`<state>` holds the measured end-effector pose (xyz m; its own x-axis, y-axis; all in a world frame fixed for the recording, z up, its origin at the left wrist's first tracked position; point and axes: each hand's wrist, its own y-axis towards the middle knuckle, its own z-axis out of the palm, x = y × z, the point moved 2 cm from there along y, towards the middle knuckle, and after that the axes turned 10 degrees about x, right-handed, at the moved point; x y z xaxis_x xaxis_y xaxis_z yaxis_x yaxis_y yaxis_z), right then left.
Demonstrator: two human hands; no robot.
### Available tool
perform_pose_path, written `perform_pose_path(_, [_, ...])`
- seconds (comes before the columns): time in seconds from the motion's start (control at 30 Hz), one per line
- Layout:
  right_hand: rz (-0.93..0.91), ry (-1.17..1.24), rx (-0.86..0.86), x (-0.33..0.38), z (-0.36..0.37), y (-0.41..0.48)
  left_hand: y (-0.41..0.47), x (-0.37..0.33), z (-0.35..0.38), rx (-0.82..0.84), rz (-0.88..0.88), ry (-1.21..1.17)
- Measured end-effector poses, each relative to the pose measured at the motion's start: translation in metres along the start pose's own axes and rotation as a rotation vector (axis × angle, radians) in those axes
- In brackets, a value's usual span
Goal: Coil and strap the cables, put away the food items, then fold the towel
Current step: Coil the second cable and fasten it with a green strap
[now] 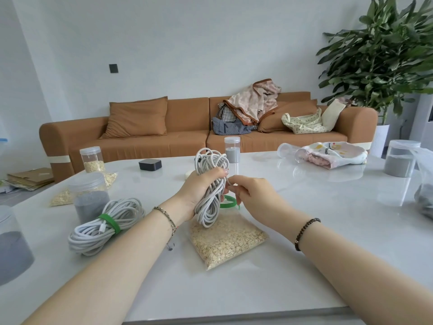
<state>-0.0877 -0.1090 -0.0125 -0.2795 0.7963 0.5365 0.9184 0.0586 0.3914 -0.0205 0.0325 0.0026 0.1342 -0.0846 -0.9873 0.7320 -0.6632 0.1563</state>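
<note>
Coiling nearly done: left hand (199, 191) grips the cable (208, 214) above the oat bag (229, 242), right hand (250, 193) pinches its end (strap (229, 204) just behind); strapping likely next.

Thin beaded bracelet (166, 216) left wrist, dark bead bracelet (304, 231) right

A brown sofa (187, 127) carrying a cushion (137, 117) and loose clothes (253, 102) is sitting along the wall (164, 43) beside a potted plant (384, 55), marking this as a home living room.
</note>
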Motion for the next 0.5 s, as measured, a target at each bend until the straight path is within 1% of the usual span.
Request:
perform_pose_path(0.1, [-0.026, -0.023, 0.008, 0.004, 0.0018, -0.0007, 0.0006, 0.0002, 0.0012, 0.008, -0.002, -0.015])
perform_pose_path(0.2, [-0.005, -0.056, -0.025, 0.0025, 0.0015, 0.001, 0.0013, 0.0013, -0.0003, -0.021, -0.007, -0.019])
perform_pose_path(0.4, [0.004, 0.037, -0.099, 0.0047, 0.0029, -0.0016, 0.0045, 0.0046, -0.0073, -0.112, -0.023, 0.011])
perform_pose_path(0.5, [0.064, 0.12, -0.135, 0.0029, 0.0029, 0.0001, 0.0057, 0.0033, -0.0048, -0.125, 0.006, 0.04])
